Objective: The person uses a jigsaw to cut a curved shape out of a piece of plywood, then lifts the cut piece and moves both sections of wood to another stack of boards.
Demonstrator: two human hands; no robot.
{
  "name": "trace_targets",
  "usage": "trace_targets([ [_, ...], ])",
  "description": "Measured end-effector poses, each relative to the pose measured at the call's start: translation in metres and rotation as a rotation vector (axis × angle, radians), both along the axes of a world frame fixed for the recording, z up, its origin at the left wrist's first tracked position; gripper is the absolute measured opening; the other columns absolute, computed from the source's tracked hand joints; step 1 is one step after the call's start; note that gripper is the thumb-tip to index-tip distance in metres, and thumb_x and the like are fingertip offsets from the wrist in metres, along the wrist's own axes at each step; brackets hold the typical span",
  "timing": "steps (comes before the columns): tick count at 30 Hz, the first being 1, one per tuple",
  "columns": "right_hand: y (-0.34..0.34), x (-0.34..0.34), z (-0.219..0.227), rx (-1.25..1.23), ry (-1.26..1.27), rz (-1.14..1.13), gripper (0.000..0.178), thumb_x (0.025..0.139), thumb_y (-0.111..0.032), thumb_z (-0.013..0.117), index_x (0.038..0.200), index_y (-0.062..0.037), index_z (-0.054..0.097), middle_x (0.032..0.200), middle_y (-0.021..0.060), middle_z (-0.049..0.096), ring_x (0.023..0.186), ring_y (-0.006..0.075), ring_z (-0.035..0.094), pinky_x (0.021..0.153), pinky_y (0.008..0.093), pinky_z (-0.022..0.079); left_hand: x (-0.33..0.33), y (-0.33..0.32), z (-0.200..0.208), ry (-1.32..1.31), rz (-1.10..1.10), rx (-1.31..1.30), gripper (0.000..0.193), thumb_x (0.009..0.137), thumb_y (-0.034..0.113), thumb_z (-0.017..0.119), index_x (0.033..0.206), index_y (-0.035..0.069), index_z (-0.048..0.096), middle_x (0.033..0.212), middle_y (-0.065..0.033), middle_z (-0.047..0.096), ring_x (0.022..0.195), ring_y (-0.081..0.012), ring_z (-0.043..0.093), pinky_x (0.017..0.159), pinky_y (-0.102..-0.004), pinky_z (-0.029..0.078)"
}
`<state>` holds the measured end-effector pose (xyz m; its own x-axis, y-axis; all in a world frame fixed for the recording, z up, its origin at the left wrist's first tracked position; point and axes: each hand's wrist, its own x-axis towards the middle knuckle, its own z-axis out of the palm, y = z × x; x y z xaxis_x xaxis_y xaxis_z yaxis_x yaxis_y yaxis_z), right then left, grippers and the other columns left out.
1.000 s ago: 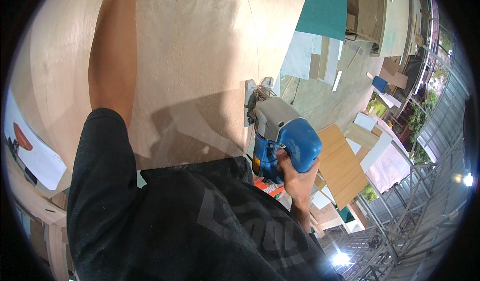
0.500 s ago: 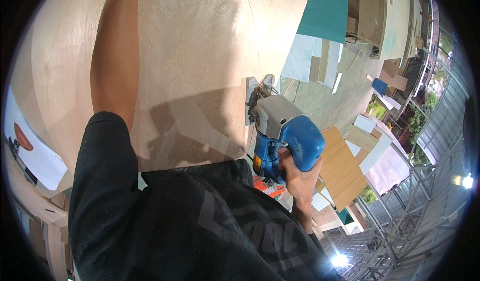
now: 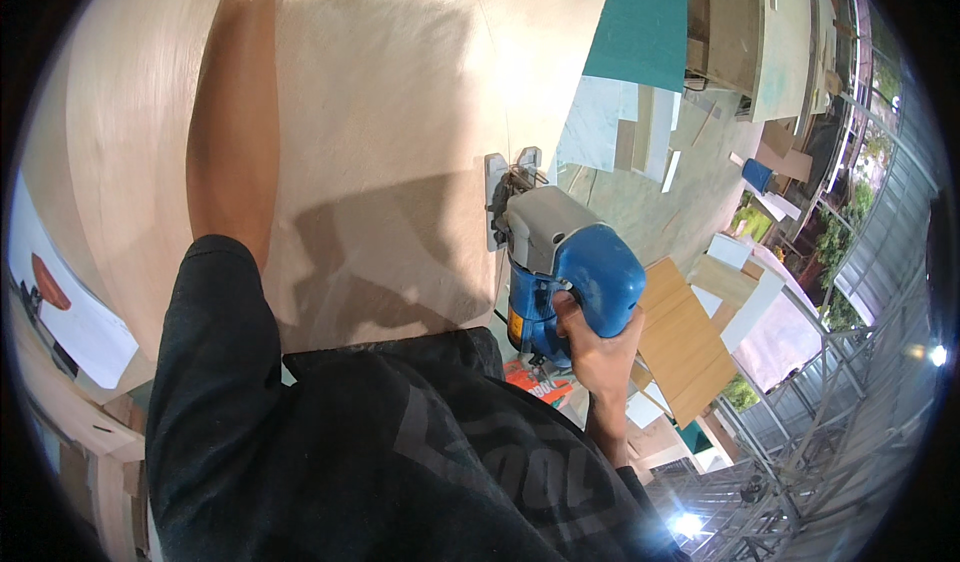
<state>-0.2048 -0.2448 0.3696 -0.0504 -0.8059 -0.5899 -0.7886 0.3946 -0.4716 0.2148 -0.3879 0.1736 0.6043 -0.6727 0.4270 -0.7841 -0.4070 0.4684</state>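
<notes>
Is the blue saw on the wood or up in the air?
On the pale board. The blue saw seems to have its metal base plate resting flat against it.

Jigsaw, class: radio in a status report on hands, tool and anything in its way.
Right hand gripping jigsaw. Jigsaw's base on panel, at drawn line. Left hand out of frame; left forearm over panel, off the line.

Shows a flat teal-green sheet (image 3: 640,27) at upper right, a rectangular orange-brown wood-grain panel (image 3: 685,340) lower down, a small dark-blue container (image 3: 757,175) farther right.
</notes>
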Motion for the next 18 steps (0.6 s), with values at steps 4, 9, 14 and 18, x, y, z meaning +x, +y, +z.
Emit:
trace_targets([
  [4,-0.002,0.003,0.002,0.010,0.016,0.003,0.020,0.087,-0.017,0.079,0.079,-0.0019,0.068,0.063,0.0021,0.063,0.056,0.0095,0.058,0.054,0.0269,0.045,-0.003,-0.008,-0.004,0.012,-0.011,-0.034,0.023,0.088,0.025,0.071,0.081,0.003,0.073,0.093,-0.0143,0.071,0.097,-0.0342,0.064,0.092,-0.0493,0.045],
  [9,0.003,-0.001,-0.002,0.006,0.002,-0.059,0.019,0.087,-0.017,0.079,0.080,-0.0014,0.069,0.064,0.0023,0.063,0.056,0.0098,0.058,0.055,0.0270,0.045,-0.011,-0.029,-0.010,0.040,-0.107,-0.050,0.021,0.086,0.024,0.071,0.080,0.004,0.072,0.091,-0.0142,0.071,0.097,-0.0340,0.064,0.092,-0.0494,0.045],
  [14,0.004,-0.002,0.000,0.006,0.029,-0.087,0.019,0.086,-0.016,0.080,0.082,-0.0012,0.069,0.066,0.0023,0.064,0.057,0.0102,0.058,0.055,0.0271,0.046,-0.019,-0.033,-0.010,-0.004,-0.105,-0.073,0.021,0.086,0.023,0.070,0.080,0.004,0.071,0.090,-0.0142,0.070,0.094,-0.0342,0.064,0.091,-0.0490,0.045],
  [18,0.003,0.001,0.002,0.011,0.037,-0.101,0.018,0.086,-0.015,0.080,0.083,-0.0014,0.069,0.067,0.0023,0.064,0.058,0.0103,0.058,0.056,0.0269,0.045,-0.020,-0.036,-0.007,0.045,-0.155,-0.067,0.020,0.086,0.022,0.070,0.080,0.003,0.071,0.090,-0.0141,0.070,0.094,-0.0342,0.064,0.091,-0.0483,0.045],
])
